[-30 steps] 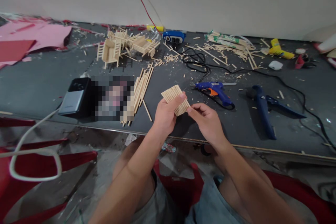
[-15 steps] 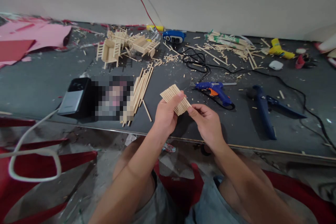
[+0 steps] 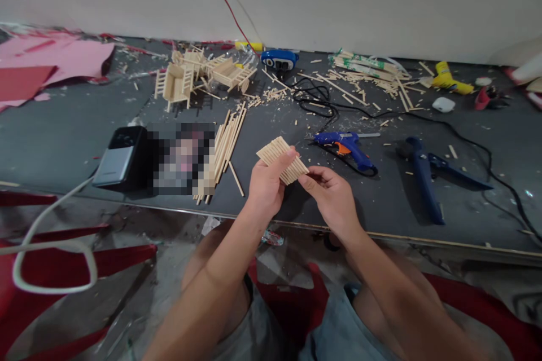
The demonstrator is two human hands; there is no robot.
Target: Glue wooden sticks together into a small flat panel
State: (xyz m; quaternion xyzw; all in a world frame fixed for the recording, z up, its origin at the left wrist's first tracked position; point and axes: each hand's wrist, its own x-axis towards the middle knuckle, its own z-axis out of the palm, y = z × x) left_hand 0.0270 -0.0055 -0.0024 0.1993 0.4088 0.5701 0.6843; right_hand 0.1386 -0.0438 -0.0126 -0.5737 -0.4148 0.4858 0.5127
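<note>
Gap ahead, sticks [image 3: 227, 148] left, glue gun [image 3: 349, 144] right

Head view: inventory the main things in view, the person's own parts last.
Stick panel: one, pale wood, in the left hand
Loose sticks: many, pale wood, left of the panel
Small wooden models: several, pale, back left
Wood scraps: many, pale, back centre and right
Glue gun: one, blue and orange, right of the panel
Hand tool: one, dark blue, farther right
Cable: at least one, black, behind the glue gun
Boxy device: one, black and silver, left
Sheets: at least two, pink and red, far left
Seats: at least two, red, below the table
Table: one, dark grey, across the view
Left hand: one, holding the panel
Right hand: one, at the panel's right corner
</note>
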